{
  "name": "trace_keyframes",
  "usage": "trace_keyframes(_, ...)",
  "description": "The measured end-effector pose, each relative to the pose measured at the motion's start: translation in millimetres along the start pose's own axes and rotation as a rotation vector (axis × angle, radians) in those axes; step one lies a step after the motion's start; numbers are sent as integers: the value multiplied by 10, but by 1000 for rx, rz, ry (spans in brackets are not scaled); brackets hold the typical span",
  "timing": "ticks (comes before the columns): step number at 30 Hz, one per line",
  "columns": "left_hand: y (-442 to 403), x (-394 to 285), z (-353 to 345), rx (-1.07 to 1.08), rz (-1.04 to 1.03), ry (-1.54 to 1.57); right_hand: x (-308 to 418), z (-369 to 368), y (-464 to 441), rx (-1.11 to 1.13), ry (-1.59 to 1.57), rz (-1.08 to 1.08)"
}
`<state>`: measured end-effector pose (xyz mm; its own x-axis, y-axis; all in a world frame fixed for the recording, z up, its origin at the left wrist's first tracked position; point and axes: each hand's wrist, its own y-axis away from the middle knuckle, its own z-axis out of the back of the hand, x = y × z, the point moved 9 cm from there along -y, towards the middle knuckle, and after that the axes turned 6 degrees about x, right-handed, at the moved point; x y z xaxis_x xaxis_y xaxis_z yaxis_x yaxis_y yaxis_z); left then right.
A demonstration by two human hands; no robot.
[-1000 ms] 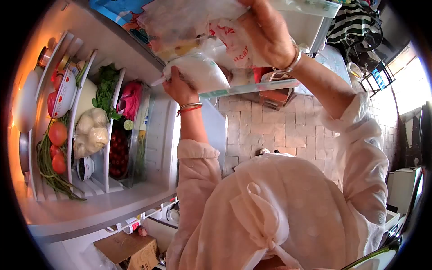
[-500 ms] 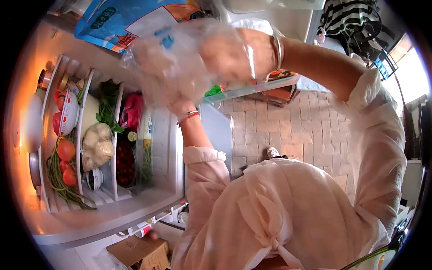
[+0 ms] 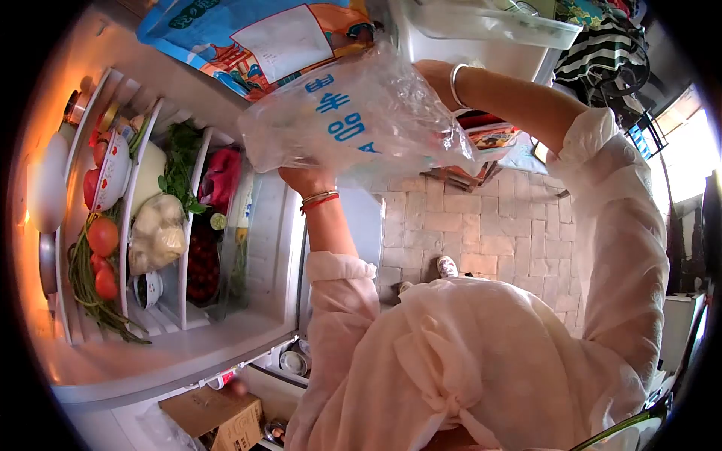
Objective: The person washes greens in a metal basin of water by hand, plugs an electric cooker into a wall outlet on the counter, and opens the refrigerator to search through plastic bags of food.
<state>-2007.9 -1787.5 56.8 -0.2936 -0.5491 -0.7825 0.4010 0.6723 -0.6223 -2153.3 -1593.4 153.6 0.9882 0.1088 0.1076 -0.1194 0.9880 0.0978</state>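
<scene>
A clear plastic bag [image 3: 398,105] with blue printed characters is spread out in the air in front of the open fridge. My left hand [image 3: 307,179], with red and metal bracelets at the wrist, grips the bag from below at its left part; the film covers its fingers. From the right, my right hand [image 3: 430,74], a silver bangle at its wrist, reaches to the bag's far upper edge. The bag hides its fingers, so their pose does not show. Right behind the bag lies a blue printed food packet [image 3: 263,45].
Fridge shelves [image 3: 154,225] at left hold tomatoes [image 3: 103,236], long beans [image 3: 90,289], leafy greens [image 3: 180,161], a bagged pale food [image 3: 158,234] and bowls. A clear plastic bin [image 3: 489,26] stands at the back. Below are a cardboard box [image 3: 214,413] and brick floor [image 3: 481,225].
The crumpled, blurred bag has been opened out flatter, and its blue print now shows. My right hand has moved up behind the bag's edge. The view has shifted slightly.
</scene>
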Motion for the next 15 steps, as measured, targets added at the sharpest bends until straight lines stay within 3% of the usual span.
trace_keyframes(1,23,-117,-29,8,-83,-189,-58,-5,17,91,100,-87)
trace_keyframes(3,37,-251,-118,83,-87,-495,-239,-195,-74,21,21,-56)
trace_keyframes(6,54,-456,-318,133,-83,-988,28,217,190,27,117,-149)
trace_keyframes(8,101,-558,-474,60,-172,-1234,89,558,423,-153,-52,-294)
trace_keyframes(12,257,-668,-1013,248,-291,-1109,-131,541,744,-338,-117,-603)
trace_keyframes(14,346,-701,-1289,368,-325,-1035,-277,176,706,-383,81,-522)
trace_keyframes(15,396,-712,-1388,405,-340,-1020,-186,24,670,-290,-27,-429)
